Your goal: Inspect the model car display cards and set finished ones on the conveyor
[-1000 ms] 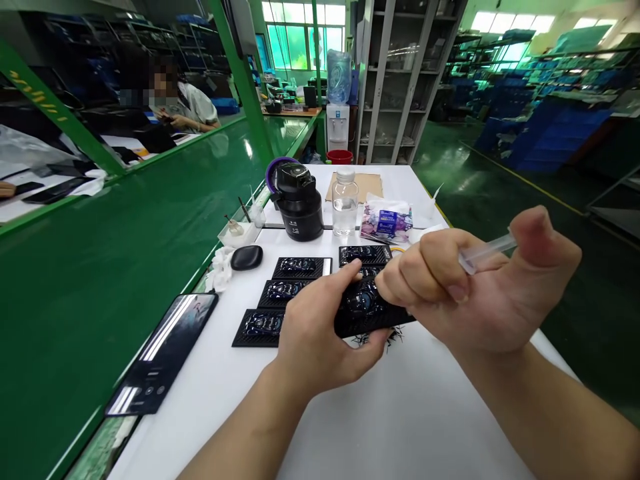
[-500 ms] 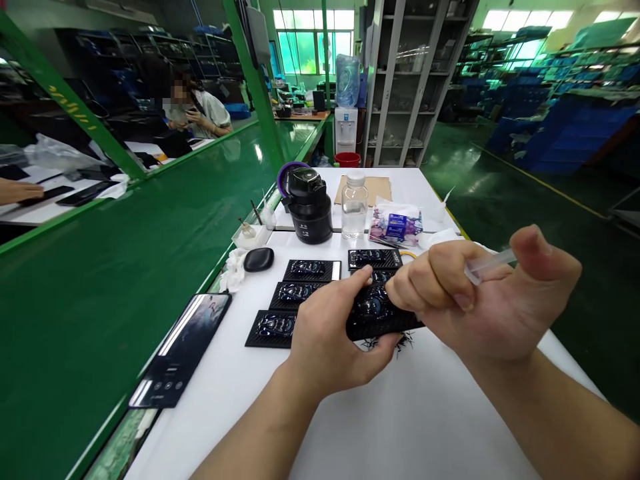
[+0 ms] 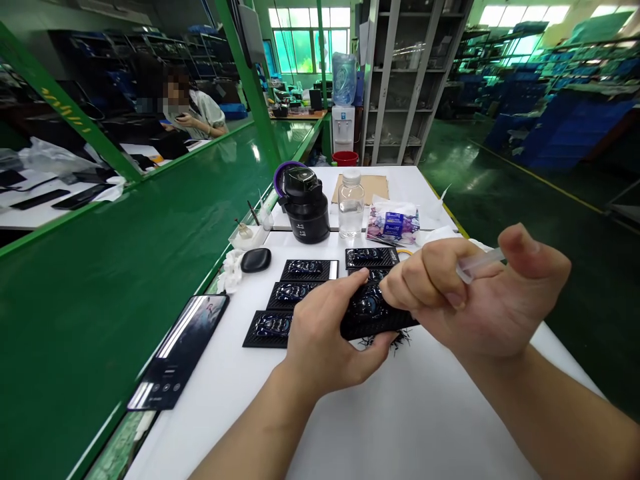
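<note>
My left hand (image 3: 325, 333) grips a black textured panel (image 3: 367, 303) with a glossy raised design, tilted above the white table. My right hand (image 3: 485, 307) is closed around a translucent plastic stick (image 3: 477, 265), thumb raised, with its curled fingers against the panel's right part. The stick's lower end is hidden in the fist. Left of my hands lie similar panels (image 3: 270, 327) in a stepped row, partly covered by my left hand. Another such panel (image 3: 371, 257) lies beyond the held one. Thin black scraps (image 3: 400, 342) are scattered beneath it.
A phone (image 3: 177, 353) rests along the table's left edge, near a black case (image 3: 256, 260). Behind stand a dark jug (image 3: 307, 213) and a clear bottle (image 3: 351, 210), beside a wipes packet (image 3: 393, 225). Across the green conveyor (image 3: 150, 227) sits another person.
The view has shifted slightly, so everything sits a little further left. Both hands keep nearly the same grip on the panel and stick. At far left, another person's hand has left the view.
</note>
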A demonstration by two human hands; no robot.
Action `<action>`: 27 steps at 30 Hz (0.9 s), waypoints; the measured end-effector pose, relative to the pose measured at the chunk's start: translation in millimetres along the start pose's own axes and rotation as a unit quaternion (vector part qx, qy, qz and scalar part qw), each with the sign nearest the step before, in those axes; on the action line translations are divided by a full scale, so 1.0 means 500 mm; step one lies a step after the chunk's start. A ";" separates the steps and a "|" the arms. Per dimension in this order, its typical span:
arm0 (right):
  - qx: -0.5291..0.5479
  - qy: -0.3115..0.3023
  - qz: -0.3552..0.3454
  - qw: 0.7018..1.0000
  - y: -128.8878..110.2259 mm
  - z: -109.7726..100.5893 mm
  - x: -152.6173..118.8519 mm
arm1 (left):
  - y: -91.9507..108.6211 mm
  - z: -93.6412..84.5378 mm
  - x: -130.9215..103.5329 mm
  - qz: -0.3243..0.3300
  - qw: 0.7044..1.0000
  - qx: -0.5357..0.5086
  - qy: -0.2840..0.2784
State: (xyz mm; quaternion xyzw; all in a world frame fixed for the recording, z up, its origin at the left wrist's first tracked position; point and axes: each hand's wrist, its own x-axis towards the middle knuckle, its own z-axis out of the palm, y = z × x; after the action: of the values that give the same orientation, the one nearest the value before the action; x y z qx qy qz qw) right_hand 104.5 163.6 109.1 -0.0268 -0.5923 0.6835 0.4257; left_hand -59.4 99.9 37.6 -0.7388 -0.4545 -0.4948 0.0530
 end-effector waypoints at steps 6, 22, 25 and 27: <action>0.002 -0.010 0.002 1.000 -0.002 0.005 0.003 | 0.001 0.001 -0.004 -0.018 1.000 -0.008 -0.005; -0.105 0.009 -0.026 0.994 -0.061 -0.017 0.000 | 0.002 0.009 -0.008 -0.058 0.996 0.061 -0.025; -0.066 0.161 -0.113 0.978 -0.103 -0.064 -0.021 | 0.019 -0.016 0.012 -0.093 0.991 0.088 -0.045; -0.080 0.222 -0.130 0.963 -0.095 -0.108 -0.049 | 0.033 -0.052 0.023 -0.112 0.986 0.091 -0.087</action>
State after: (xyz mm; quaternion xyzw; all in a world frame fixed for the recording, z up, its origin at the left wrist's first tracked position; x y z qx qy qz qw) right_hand 175.5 187.9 121.0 -0.1348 -0.5341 0.5490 0.6286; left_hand -64.3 83.7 65.8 -0.7154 -0.5807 -0.3877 0.0245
